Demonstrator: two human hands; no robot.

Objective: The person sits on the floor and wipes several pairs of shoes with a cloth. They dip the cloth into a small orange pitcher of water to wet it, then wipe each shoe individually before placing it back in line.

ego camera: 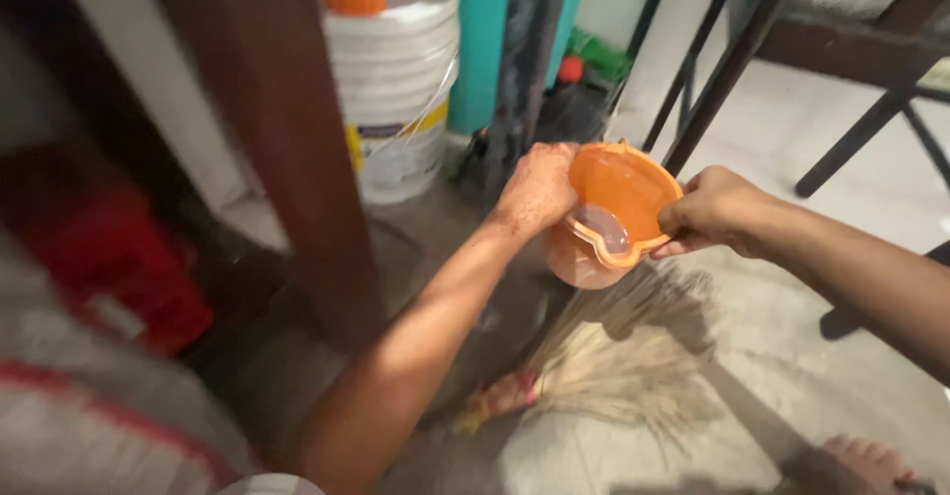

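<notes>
Both arms reach forward over the floor (792,148). Left hand (534,190), fingers curled, grips the far rim of an orange plastic jug (616,198); right hand (714,210) pinches its near rim. Jug tilted, held in the air above a straw broom (614,361) lying on the floor. White bucket (401,89) stands behind.

Two hands on an orange plastic jug, above a grass broom on the floor.

Left hand (534,190) grips the orange jug's (616,208) far rim; right hand (714,210) pinches the near rim. A little dark liquid inside. Grass broom (604,361) lies below on the concrete floor (792,356). White bucket (401,89) behind, beside a brown wooden post (287,139).
</notes>
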